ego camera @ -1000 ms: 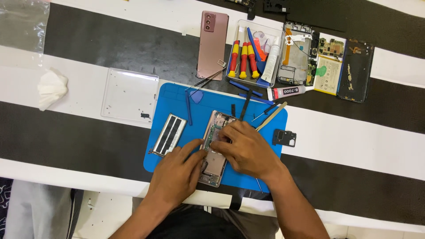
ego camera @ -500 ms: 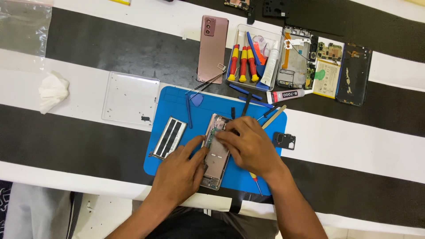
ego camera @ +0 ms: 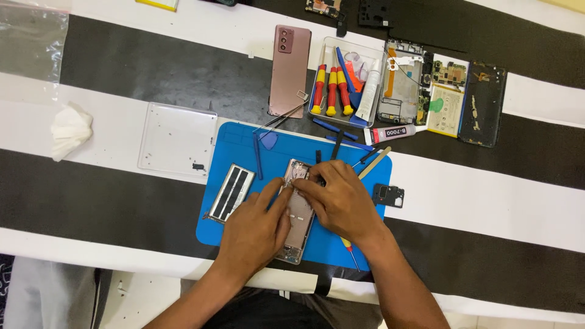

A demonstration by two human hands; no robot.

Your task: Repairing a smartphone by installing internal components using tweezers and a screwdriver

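right hand (ego camera: pixel 341 201) has slid down the opened pinkish phone frame (ego camera: pixel 298 210) on the blue rubber mat (ego camera: pixel 244 143); left hand (ego camera: pixel 256 228) steadies it, both hands pressing with fingers together

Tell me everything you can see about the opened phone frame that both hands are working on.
The opened phone frame is a long, narrow shell with a pinkish metallic rim and pale grey inner parts, its back cover off. It lies flat, running nearly straight away from the person, on the blue work mat. The left hand rests on its left edge near the middle; the right hand covers its upper right side, fingertips pressed near the top. Its lower end sits at the mat's near edge. Finer parts inside are too small to tell.
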